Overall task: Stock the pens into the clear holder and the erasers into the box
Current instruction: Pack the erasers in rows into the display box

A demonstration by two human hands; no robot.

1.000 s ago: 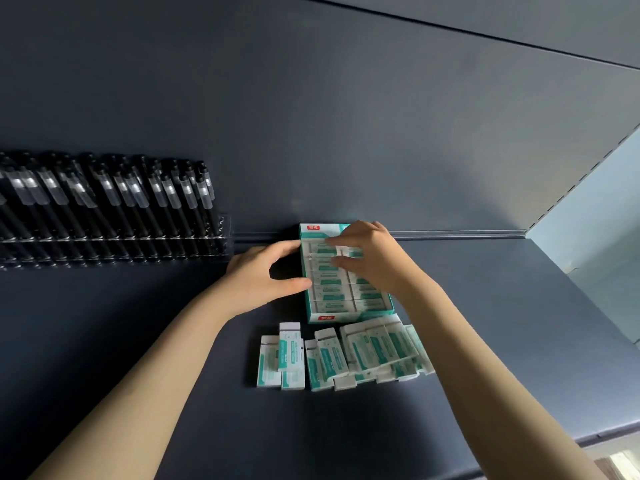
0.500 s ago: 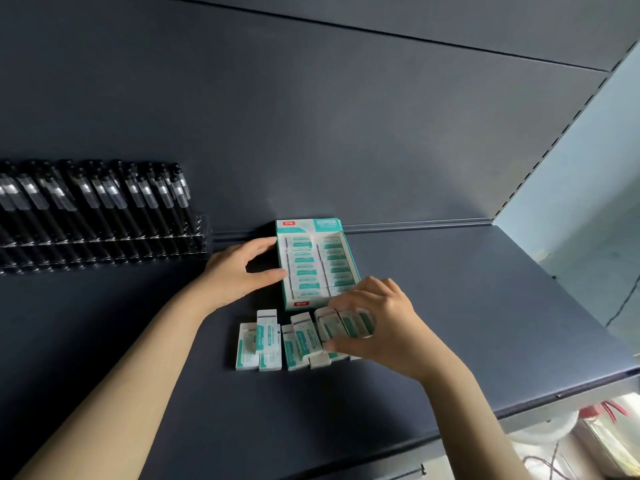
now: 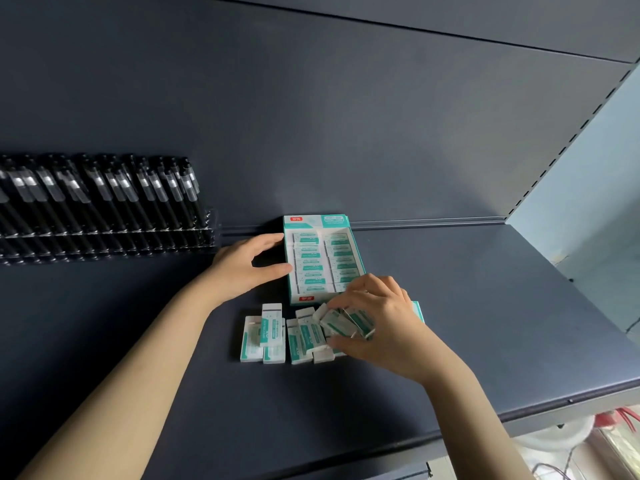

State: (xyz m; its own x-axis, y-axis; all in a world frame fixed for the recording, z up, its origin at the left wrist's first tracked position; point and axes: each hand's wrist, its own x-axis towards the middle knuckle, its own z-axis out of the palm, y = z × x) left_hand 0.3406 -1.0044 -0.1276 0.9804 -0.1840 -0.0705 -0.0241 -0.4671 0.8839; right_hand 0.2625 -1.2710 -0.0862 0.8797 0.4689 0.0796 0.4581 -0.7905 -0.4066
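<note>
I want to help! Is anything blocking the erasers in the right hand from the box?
Nothing visible. The right hand grips erasers just in front of the open box; the left hand only touches its left side.

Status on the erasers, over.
Left hand touches the eraser box side. Right hand grips erasers from the loose pile. Box looks nearly full. No obstruction seen.

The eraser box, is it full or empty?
Mostly full: two columns of erasers line the box; the right hand hides its near corner.

Bare left forearm (image 3: 149,368), bare right forearm (image 3: 474,427).
</note>
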